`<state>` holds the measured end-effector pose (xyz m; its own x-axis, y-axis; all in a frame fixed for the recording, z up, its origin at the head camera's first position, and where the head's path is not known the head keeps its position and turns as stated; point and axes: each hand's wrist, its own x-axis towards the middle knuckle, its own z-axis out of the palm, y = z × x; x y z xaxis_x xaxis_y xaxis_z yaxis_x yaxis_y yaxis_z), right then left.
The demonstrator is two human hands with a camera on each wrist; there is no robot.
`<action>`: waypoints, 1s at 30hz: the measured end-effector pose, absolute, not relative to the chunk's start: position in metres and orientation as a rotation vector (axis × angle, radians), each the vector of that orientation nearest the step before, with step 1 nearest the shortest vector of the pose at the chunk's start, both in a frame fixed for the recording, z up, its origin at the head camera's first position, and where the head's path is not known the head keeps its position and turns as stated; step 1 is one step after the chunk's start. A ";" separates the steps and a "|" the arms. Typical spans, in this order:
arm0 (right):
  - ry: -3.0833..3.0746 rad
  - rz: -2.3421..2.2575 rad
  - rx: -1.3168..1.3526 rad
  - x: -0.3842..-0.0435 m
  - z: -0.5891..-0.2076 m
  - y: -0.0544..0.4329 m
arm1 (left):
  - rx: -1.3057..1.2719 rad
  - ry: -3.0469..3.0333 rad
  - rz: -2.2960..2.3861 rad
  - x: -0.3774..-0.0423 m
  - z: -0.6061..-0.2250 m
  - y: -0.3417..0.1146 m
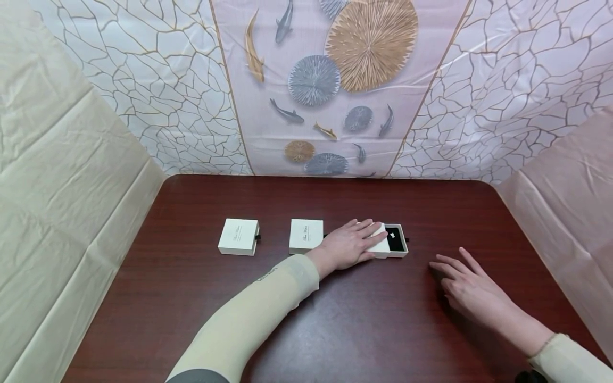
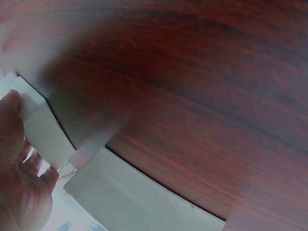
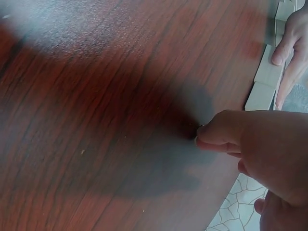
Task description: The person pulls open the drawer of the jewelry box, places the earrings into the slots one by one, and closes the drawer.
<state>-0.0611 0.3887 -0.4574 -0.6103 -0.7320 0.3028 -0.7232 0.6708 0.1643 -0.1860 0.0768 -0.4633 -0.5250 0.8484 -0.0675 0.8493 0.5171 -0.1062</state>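
My left hand [image 1: 347, 244] holds the white sleeve of the rightmost small gift box [image 1: 383, 250], its fingers laid across the top. In the left wrist view its thumb presses the near side wall. That box's drawer [image 1: 404, 250] is slid partly out to the right, showing a black lining [image 1: 395, 242] with a tiny shiny piece [image 1: 392, 234] on it. A second white box [image 1: 306, 234] sits just left of this hand, partly covered by it. Right of the open drawer, my right hand [image 1: 474, 292] hovers over the table with fingers loosely bent and nothing visible in them.
A third white box [image 1: 238, 236] with a short dark pull tab stands farther left, closed. All the boxes line up along the far part of the dark red wooden table [image 1: 335, 330]. Patterned cloth [image 1: 182, 80] hangs behind it, with plain cloth on both sides.
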 end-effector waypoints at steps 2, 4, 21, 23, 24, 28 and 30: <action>-2.547 -0.033 1.139 -0.061 -0.457 0.387 | 1.531 2.727 -0.198 -0.185 -0.463 0.078; -2.551 -0.009 1.127 -0.061 -0.455 0.385 | 1.534 2.724 -0.200 -0.184 -0.463 0.079; -2.671 0.302 1.011 -0.091 -0.419 0.352 | 1.529 2.697 -0.170 -0.181 -0.465 0.081; -2.705 0.325 0.997 -0.098 -0.414 0.347 | 1.522 2.695 -0.164 -0.182 -0.464 0.081; -2.726 0.340 0.988 -0.102 -0.411 0.344 | 1.516 2.696 -0.162 -0.182 -0.464 0.081; -2.793 0.400 0.963 -0.118 -0.403 0.336 | 1.490 2.704 -0.136 -0.185 -0.462 0.079; -2.819 0.443 0.954 -0.126 -0.401 0.334 | 1.487 2.709 -0.131 -0.185 -0.460 0.079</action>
